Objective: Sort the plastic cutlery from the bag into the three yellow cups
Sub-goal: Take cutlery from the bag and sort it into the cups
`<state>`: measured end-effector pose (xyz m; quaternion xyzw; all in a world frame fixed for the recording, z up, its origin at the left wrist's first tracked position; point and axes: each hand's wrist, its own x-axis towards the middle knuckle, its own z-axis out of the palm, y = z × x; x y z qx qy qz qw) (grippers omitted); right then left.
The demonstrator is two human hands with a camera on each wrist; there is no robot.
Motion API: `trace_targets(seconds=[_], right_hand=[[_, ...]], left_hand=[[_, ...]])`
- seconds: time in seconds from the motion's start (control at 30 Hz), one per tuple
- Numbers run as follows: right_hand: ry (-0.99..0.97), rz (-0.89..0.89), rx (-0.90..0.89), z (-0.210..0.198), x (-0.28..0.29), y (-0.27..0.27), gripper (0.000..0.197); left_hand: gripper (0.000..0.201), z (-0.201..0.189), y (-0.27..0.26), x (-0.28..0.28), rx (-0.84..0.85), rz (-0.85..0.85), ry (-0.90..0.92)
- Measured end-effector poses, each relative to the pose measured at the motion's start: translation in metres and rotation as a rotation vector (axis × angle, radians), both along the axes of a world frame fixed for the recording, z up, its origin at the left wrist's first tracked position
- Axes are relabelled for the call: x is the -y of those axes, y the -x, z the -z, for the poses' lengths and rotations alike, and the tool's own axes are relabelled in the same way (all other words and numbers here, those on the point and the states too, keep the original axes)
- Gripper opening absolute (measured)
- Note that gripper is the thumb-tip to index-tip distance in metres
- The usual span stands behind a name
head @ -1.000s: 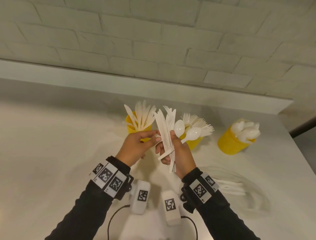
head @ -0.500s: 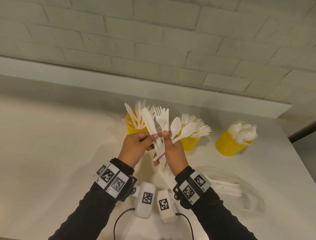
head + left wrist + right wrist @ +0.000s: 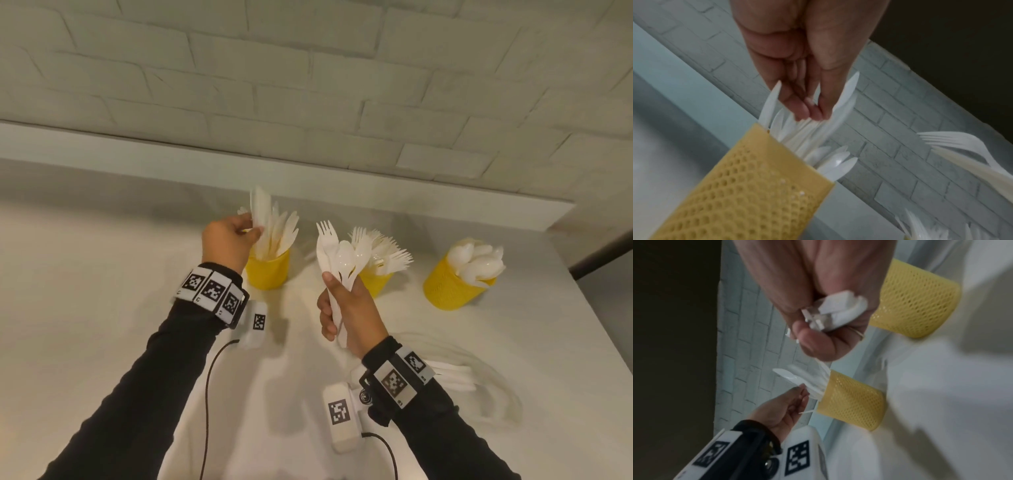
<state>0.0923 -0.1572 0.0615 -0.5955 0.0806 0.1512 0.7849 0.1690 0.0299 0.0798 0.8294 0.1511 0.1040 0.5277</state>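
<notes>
Three yellow mesh cups stand in a row on the white table: a left cup (image 3: 267,272) of knives, a middle cup (image 3: 376,282) of forks, a right cup (image 3: 455,291) of spoons. My left hand (image 3: 251,231) pinches white knives (image 3: 257,209) just above the left cup (image 3: 748,186), fingertips (image 3: 818,110) pressed together on them. My right hand (image 3: 337,305) grips a bundle of forks and spoons (image 3: 334,253) by the handles (image 3: 836,311), upright in front of the middle cup (image 3: 914,300). The clear bag (image 3: 479,383) lies at the right with several white pieces inside.
A raised white ledge (image 3: 308,171) and a brick wall run behind the cups. The table edge (image 3: 582,308) falls away beyond the spoon cup. Black cables (image 3: 205,394) hang from the wrist units over the near part of the table.
The hands were together, the left taking knives from the right hand's bundle. The left hand has since carried the knives left to the knife cup; the right keeps forks and spoons.
</notes>
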Motion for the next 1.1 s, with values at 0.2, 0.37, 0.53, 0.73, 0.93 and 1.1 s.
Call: trace_targets(seconds=[0.2,0.37,0.53,0.73,0.93,1.1], right_hand=[[-0.047,0.041,-0.02,-0.004,0.002,-0.007,0.026],[-0.066,0.043,0.016,-0.002,-0.005,-0.005,0.034],[0.042,0.078,-0.007,-0.003,-0.013,-0.003,0.031],[0.121,0.018,0.093,-0.008,-0.014,0.003,0.032],[0.215,0.072,0.077,0.001,0.002,0.005,0.023],[0.183,0.103,0.015,0.004,0.008,0.012,0.022]], left_hand=[[0.061,-0.014,0.012,0.001,0.069,-0.036,-0.151],[0.012,-0.017,0.053,0.028,0.121,0.16,-0.075],[0.011,0.001,0.083,0.052,-0.074,0.415,0.152],[0.008,0.001,0.084,0.047,-0.108,0.241,0.459],[0.026,-0.024,0.047,0.002,0.16,-0.06,0.31],[0.029,-0.015,0.01,-0.005,0.069,-0.078,-0.002]])
